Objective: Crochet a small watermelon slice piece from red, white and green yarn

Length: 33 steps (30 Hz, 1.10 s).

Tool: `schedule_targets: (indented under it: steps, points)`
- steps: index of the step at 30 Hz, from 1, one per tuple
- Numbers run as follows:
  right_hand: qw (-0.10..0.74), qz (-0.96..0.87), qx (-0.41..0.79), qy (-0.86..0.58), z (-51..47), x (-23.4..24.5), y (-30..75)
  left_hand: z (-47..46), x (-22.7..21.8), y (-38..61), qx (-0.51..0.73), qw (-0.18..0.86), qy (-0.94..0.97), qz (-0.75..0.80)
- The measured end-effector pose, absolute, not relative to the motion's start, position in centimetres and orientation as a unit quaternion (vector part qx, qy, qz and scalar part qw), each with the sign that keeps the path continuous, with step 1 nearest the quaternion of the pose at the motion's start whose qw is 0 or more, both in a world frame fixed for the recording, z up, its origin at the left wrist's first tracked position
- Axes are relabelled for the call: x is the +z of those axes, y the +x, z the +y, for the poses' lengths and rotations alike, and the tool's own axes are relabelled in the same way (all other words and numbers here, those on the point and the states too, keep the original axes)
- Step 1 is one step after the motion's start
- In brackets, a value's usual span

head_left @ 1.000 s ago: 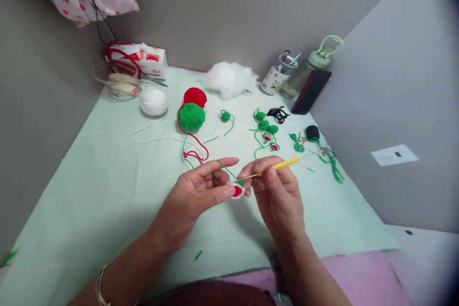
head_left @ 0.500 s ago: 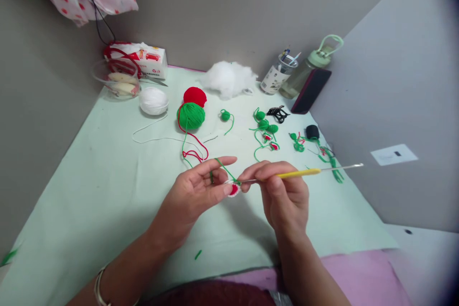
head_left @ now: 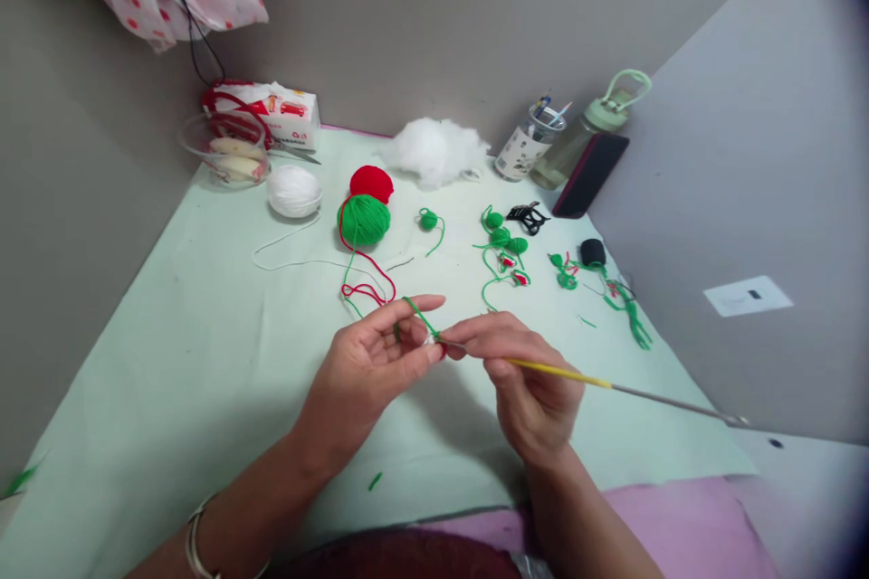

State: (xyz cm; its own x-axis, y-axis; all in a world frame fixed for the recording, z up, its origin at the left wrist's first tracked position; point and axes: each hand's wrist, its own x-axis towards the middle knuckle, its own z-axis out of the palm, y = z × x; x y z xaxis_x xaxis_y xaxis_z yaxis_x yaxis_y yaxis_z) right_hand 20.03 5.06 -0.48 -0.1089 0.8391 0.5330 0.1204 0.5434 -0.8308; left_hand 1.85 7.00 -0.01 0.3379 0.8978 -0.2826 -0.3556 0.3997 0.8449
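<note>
My left hand [head_left: 380, 353] pinches a small red-and-white crochet piece [head_left: 430, 340] between thumb and fingers, partly covered by the fingertips. Green yarn [head_left: 422, 315] runs over its raised index finger down to the piece. In my right hand [head_left: 529, 380] is a crochet hook [head_left: 570, 372] with a yellow handle, its near tip at the edge of the piece and its far end pointing right and down. Behind the hands, a green yarn ball [head_left: 364, 220] rests against a red yarn ball [head_left: 371, 186]; loose red yarn [head_left: 367, 291] lies before them.
A white yarn ball [head_left: 294, 192], clear bowl [head_left: 234, 158], scissors [head_left: 295, 153] and tissue box [head_left: 285, 116] stand back left. White stuffing [head_left: 438, 151] lies at the back. Small green crochet pieces [head_left: 500, 238], a black claw clip [head_left: 528, 218], phone [head_left: 590, 176], pen jar [head_left: 524, 149] and bottle [head_left: 563, 149] are right.
The hook's far end has swung downward and further right as my right hand tilted. The red-and-white piece has turned and shows less between my fingers.
</note>
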Motion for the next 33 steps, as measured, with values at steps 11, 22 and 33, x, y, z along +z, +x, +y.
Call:
schedule_targets:
  steps: [11, 22, 33]
  points:
    - [0.587, -0.548, 0.477, -0.357, 6.6, -0.8, 20.4, 7.1, 0.2, 1.9, 0.403, 0.8, 0.308, 0.321]
    - [0.601, -0.507, 0.506, -0.354, 6.6, -0.4, 20.1, 7.0, 0.1, 1.3, 0.402, 0.784, 0.346, 0.322]
    - [0.615, -0.504, 0.497, -0.347, 6.5, -0.4, 20.5, 6.9, 0.2, 1.3, 0.421, 0.755, 0.365, 0.346]
